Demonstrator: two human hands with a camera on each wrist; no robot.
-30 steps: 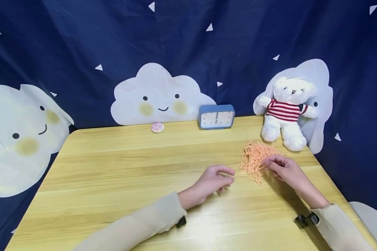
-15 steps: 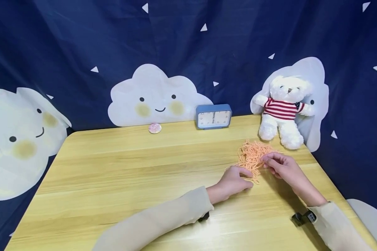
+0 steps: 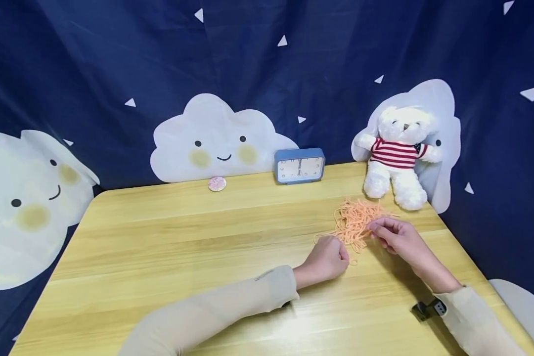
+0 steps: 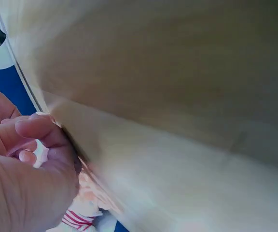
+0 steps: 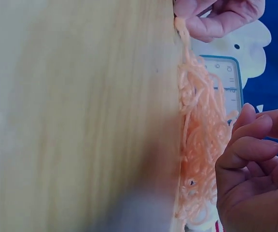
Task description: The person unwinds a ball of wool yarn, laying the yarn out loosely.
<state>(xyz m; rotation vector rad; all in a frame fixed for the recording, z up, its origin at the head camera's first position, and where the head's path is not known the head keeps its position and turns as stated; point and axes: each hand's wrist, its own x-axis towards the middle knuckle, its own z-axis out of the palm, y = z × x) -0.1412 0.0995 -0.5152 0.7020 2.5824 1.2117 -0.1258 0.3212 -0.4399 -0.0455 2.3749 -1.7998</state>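
A tangled heap of orange yarn point(image 3: 356, 220) lies on the right part of the table. At its near left edge my left hand point(image 3: 327, 259) has its fingers curled in. The right wrist view shows the left hand point(image 5: 218, 19) pinching a strand that leads off the yarn point(image 5: 201, 130). My right hand point(image 3: 400, 242) is at the heap's right side, thumb and forefinger together. Seen from the right wrist, the right hand point(image 5: 259, 169) has bent fingers, with a bit of yarn at their tips. In the left wrist view, the left hand point(image 4: 33, 174) mostly covers the yarn.
Behind the heap, a white teddy bear point(image 3: 398, 153) in a striped shirt sits at the table's back right corner. A blue clock point(image 3: 299, 166) and a round pink disc point(image 3: 217, 184) stand along the back edge of the wooden table point(image 3: 160, 247). A dark blue curtain point(image 3: 249, 49) hangs behind.
My left hand has moved right to the yarn heap, and its fingers have curled in from a looser pose. The right hand stays at the heap's right side.
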